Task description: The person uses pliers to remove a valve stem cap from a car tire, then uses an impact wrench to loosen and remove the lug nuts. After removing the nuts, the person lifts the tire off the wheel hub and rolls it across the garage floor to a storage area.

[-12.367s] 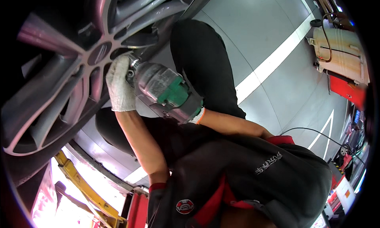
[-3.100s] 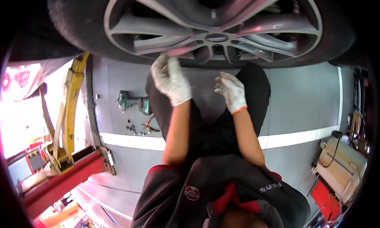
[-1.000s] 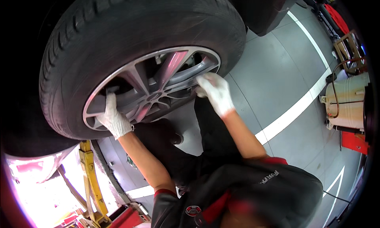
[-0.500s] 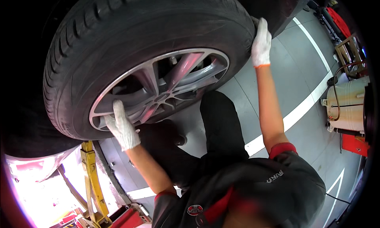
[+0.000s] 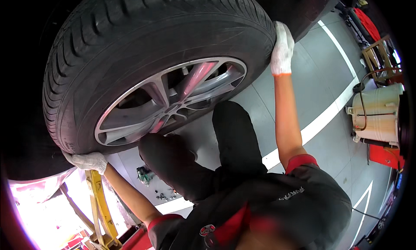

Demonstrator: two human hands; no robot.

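A large car wheel (image 5: 195, 37) with a black tyre and a silver spoked rim (image 5: 167, 104) stands in front of me, filling the upper left under a dark car body. Both my hands wear white knit gloves and hold the tyre from opposite sides. My left hand (image 5: 89, 161) grips its lower left edge, with the fingertips passing out of sight behind the rubber. Wrapped over the right edge is my right hand (image 5: 282, 48), its fingers partly hidden behind the tread. My knees are bent just below the wheel.
A yellow metal stand (image 5: 99, 202) rises at the lower left near a red base. On the floor by my left knee lie a green and black object (image 5: 144, 175) and several small dark parts (image 5: 167, 195). A pale cylindrical tank (image 5: 377, 113) with a hose stands at the right.
My left hand has left the rim's spokes and moved down and left onto the tyre's outer edge. The wheel appears slightly farther left; my right hand stays on the right edge.
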